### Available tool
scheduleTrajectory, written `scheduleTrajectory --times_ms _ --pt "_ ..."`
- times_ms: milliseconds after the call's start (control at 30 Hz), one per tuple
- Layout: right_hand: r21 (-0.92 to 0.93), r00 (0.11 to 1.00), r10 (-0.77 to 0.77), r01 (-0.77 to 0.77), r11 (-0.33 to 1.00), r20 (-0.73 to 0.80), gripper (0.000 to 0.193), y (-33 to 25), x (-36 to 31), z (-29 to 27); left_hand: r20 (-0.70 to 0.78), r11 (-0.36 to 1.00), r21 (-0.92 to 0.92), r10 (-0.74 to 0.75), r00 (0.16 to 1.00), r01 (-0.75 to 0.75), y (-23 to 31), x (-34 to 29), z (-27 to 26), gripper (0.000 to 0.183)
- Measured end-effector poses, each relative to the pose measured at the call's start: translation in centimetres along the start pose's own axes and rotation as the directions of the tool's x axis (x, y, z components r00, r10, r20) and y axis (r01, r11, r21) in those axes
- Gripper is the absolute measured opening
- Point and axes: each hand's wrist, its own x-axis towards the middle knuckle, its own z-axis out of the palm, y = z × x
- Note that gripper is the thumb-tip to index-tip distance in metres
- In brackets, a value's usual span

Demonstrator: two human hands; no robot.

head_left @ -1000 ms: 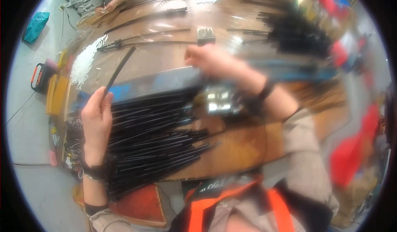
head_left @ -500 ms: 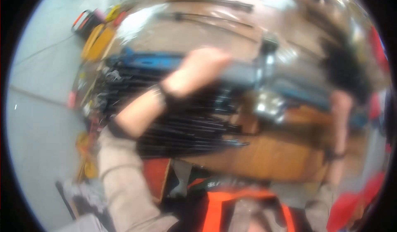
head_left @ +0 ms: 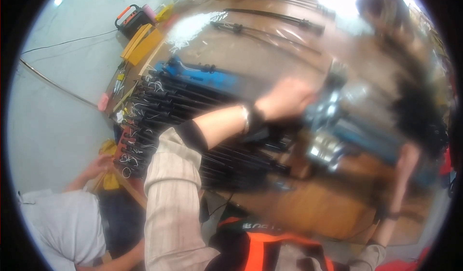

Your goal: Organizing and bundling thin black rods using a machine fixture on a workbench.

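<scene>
My left hand (head_left: pixel 288 98) reaches over the bench beside a shiny metal fixture (head_left: pixel 324 109) on a blue-grey metal bar (head_left: pixel 369 136). Its fingers are smeared by motion, so a grip cannot be made out. Farther right, my right hand (head_left: pixel 409 159) is close to the right end of the bar, below a dark, blurred, tufted mass (head_left: pixel 417 104). Blur hides its fingers too. Under my left forearm lie several long black rods (head_left: pixel 164 108) with white cords at their left ends. A round silver part (head_left: pixel 325 149) sits just below the fixture.
A blue metal channel (head_left: pixel 217 78) lies behind the rods. Thin dark rods (head_left: pixel 275 17) and a heap of white pieces (head_left: pixel 193 28) are at the back of the bench. A co-worker's hand (head_left: pixel 100 165) is at the left edge; another person (head_left: pixel 383 5) is at far right.
My left hand has moved right, from above the blue-grey bar to the metal fixture. My right hand appears lower in the picture. The view has shifted, and a co-worker at the left now shows.
</scene>
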Motion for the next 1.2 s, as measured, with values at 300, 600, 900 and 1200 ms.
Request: scheduleTrajectory --times_ms 300,600,900,1200 --pt "-0.010 0.999 0.018 -0.018 1.000 0.047 0.011 0.7 -1.0 -0.3 0.238 0.991 0.033 -0.135 0.962 0.131 0.6 1.6 -0.9 0.021" --pt "0.095 0.970 -0.237 0.241 0.966 -0.051 0.036 -13.6 -0.3 -1.7 0.070 0.989 0.150 -0.007 0.998 -0.003 0.5 0.3 0.4 0.013" --pt "0.300 0.988 -0.152 0.152 0.942 -0.024 0.030 -16.0 -2.9 -1.9 0.225 0.987 0.155 -0.069 0.972 0.034 0.9 1.6 0.4 0.013" --pt "0.612 0.969 -0.028 -0.131 0.780 0.244 0.025 -18.8 -1.3 0.2 0.148 0.990 0.144 -0.027 0.989 0.005 0.9 1.2 0.6 0.014"
